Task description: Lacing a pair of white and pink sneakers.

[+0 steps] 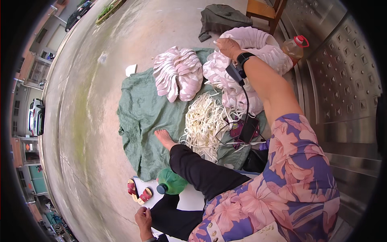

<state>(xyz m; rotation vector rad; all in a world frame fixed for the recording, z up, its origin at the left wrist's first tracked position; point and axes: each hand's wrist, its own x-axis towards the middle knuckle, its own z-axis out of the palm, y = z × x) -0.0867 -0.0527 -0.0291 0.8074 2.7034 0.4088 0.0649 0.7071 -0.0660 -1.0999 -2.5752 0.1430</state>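
Observation:
My right hand (pixel 229 47) reaches far out, its fingers curled closed at the edge of a large pile of pale pink-and-white fabric pieces (pixel 258 40); it appears to grip one of these. A black device and strap sit on that wrist. A second rounded bundle of the pieces (pixel 178 74) lies to the left. Nearer me is a loose heap of white cords (pixel 205 125). Beside my bent knee, at the lower left, my left hand (pixel 143 218) is closed, and whatever its fingers may hold is hidden. A dark green cloth (pixel 141 117) lies under the bundles and cords.
A green bottle (pixel 172 181) lies by my legs, near red sandals (pixel 139 192). A purple item and a black power bank (pixel 249 130) with a cable rest beside the cords. At the right stand an oil jug (pixel 293 49) and a metal door (pixel 342 76). A wooden chair (pixel 266 10) is behind.

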